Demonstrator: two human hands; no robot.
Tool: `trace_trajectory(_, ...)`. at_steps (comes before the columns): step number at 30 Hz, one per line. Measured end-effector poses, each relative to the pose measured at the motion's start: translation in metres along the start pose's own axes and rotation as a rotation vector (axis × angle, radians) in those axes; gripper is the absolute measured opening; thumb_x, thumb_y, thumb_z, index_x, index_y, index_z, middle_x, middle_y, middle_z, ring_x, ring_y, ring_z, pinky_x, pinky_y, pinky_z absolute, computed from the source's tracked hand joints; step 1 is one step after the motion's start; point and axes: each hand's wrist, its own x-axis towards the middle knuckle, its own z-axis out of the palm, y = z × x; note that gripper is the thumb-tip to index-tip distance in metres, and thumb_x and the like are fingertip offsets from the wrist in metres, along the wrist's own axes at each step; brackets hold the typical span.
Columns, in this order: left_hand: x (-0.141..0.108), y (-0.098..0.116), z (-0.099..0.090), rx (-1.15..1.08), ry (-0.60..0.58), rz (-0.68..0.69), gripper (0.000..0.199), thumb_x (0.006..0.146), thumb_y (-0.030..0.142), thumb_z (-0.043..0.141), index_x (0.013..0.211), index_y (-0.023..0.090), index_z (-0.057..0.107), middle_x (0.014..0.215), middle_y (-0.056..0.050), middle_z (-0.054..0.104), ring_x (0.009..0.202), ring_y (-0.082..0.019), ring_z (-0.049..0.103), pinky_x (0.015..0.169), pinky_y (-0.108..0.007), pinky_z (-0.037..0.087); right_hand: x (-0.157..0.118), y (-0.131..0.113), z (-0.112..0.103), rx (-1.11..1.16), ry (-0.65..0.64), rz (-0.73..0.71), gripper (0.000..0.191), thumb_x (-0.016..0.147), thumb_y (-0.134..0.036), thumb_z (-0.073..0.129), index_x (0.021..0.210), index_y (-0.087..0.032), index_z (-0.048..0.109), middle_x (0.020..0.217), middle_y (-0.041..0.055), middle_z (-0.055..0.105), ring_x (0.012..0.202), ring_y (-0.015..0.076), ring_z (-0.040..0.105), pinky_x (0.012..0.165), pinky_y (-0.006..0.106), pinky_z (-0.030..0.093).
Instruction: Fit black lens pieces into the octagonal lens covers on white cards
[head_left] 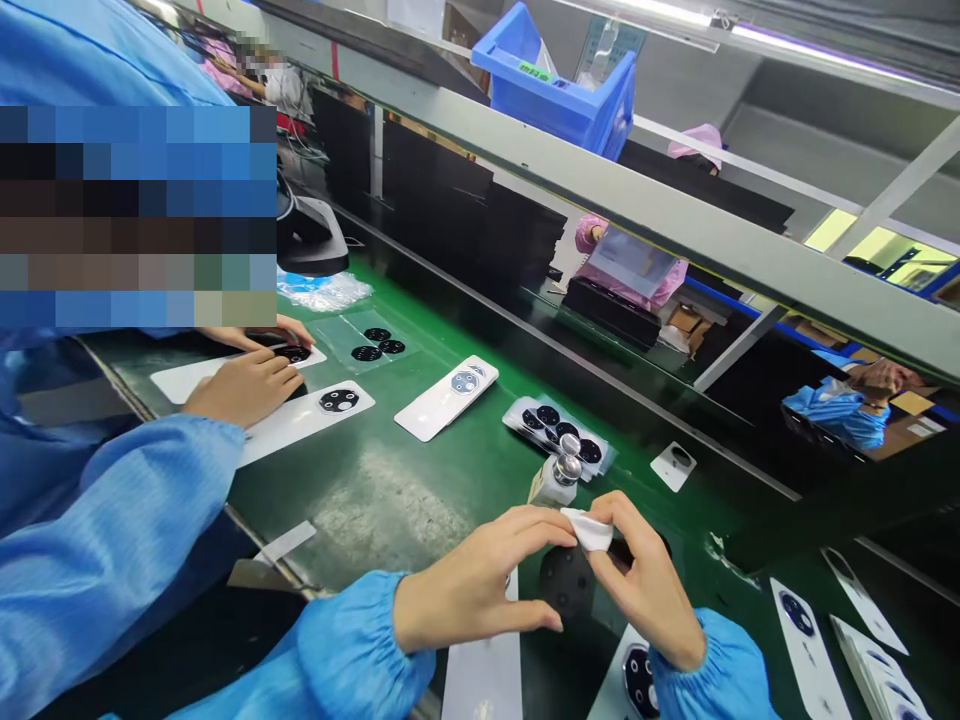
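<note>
A small folded white cloth (pixel 589 529) is pinched between the thumb and fingers of my right hand (pixel 649 575). The fingertips of my left hand (pixel 487 580) touch its left edge, while that thumb is stretched out well apart. Under the hands, partly covered, is a dark round disc (pixel 566 580). A white panel (pixel 481 675) lies below my left hand, and another white panel with a black round camera plate (pixel 639 680) is partly hidden by my right sleeve. Just beyond the cloth stands a white bottle with a metal pump top (pixel 555 482).
Behind the bottle lie black round plates in clear film (pixel 559 430). White phone-shaped panels (pixel 450 395) lie mid-table, more (pixel 802 640) at right. To the left, a co-worker's hands (pixel 251 385) rest on panels. A blue bin (pixel 555 85) sits on the overhead shelf.
</note>
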Motion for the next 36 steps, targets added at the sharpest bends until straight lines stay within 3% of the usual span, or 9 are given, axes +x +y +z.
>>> trace_trajectory(1,0.0,-0.001,0.001,-0.005,-0.007,-0.003,0.054,0.075,0.033,0.074,0.121,0.022,0.049,0.126,-0.009,0.056,0.118,-0.023,0.051,0.101,-0.036,0.042,0.0,-0.001,0.0,0.082,-0.028,0.042,0.002,0.083,-0.023,0.05,0.083,-0.021,0.051,0.086,0.0011,0.05,0.077,0.0154,0.051,0.063,0.025,0.038)
trace_trajectory(6,0.001,-0.003,0.005,-0.042,-0.028,-0.008,0.053,0.074,0.034,0.074,0.119,0.022,0.05,0.125,-0.009,0.057,0.118,-0.024,0.051,0.101,-0.036,0.043,0.003,0.003,-0.001,0.493,-0.116,0.379,0.036,0.084,-0.056,0.05,0.085,-0.02,0.054,0.077,-0.0008,0.048,0.056,0.0093,0.042,0.04,0.019,0.019)
trace_trajectory(9,0.001,-0.002,0.006,-0.043,-0.027,0.023,0.052,0.076,0.036,0.072,0.12,0.021,0.05,0.125,-0.01,0.056,0.118,-0.023,0.051,0.101,-0.036,0.043,0.003,0.008,0.001,0.614,-0.141,0.437,0.04,0.077,-0.059,0.06,0.079,-0.02,0.052,0.079,-0.001,0.054,0.051,0.0062,0.041,0.038,0.018,0.014)
trace_trajectory(12,0.002,-0.001,0.007,-0.016,-0.028,0.044,0.05,0.077,0.036,0.071,0.12,0.021,0.05,0.124,-0.011,0.056,0.117,-0.023,0.05,0.101,-0.037,0.042,0.003,0.012,0.006,0.705,-0.154,0.468,0.042,0.073,-0.058,0.065,0.078,-0.02,0.05,0.059,-0.0057,0.049,0.045,0.0053,0.038,0.038,0.017,0.013)
trace_trajectory(15,0.002,0.002,0.007,0.034,-0.023,0.072,0.05,0.077,0.035,0.071,0.12,0.022,0.05,0.123,-0.01,0.056,0.116,-0.022,0.049,0.101,-0.037,0.041,0.004,0.015,0.01,0.721,-0.129,0.479,0.042,0.072,-0.057,0.067,0.086,-0.02,0.052,0.056,-0.0073,0.048,0.045,0.0052,0.037,0.041,0.017,0.016)
trace_trajectory(18,-0.001,0.004,0.005,0.175,0.0,0.069,0.048,0.074,0.036,0.074,0.114,0.021,0.052,0.12,-0.009,0.056,0.118,-0.024,0.046,0.101,-0.039,0.039,0.007,0.018,0.006,0.526,-0.074,0.428,0.043,0.076,-0.057,0.062,0.095,-0.018,0.059,0.061,-0.0044,0.052,0.047,0.007,0.041,0.044,0.019,0.024)
trace_trajectory(24,-0.012,-0.005,-0.005,0.531,0.134,-0.049,0.037,0.073,0.038,0.072,0.101,0.021,0.057,0.115,-0.01,0.053,0.113,-0.031,0.042,0.093,-0.048,0.037,0.027,0.02,-0.016,-0.207,0.134,0.122,0.027,0.089,-0.043,0.049,0.087,-0.02,0.064,0.077,0.0017,0.065,0.066,0.0155,0.056,0.058,0.025,0.04)
trace_trajectory(27,-0.014,-0.013,-0.008,0.598,0.177,-0.077,0.035,0.074,0.041,0.07,0.099,0.02,0.056,0.116,-0.01,0.052,0.114,-0.032,0.04,0.093,-0.049,0.034,0.04,0.019,-0.02,-0.485,0.111,0.012,0.022,0.093,-0.035,0.044,0.087,-0.023,0.062,0.081,0.0004,0.066,0.068,0.0157,0.059,0.059,0.025,0.039)
trace_trajectory(36,-0.021,-0.023,-0.018,0.656,0.187,-0.133,0.035,0.074,0.039,0.07,0.099,0.021,0.055,0.118,-0.01,0.052,0.117,-0.033,0.038,0.094,-0.049,0.03,0.065,0.017,-0.023,-0.88,-0.065,-0.263,0.026,0.096,-0.025,0.038,0.085,-0.02,0.06,0.08,0.0034,0.065,0.076,0.0163,0.062,0.056,0.025,0.035)
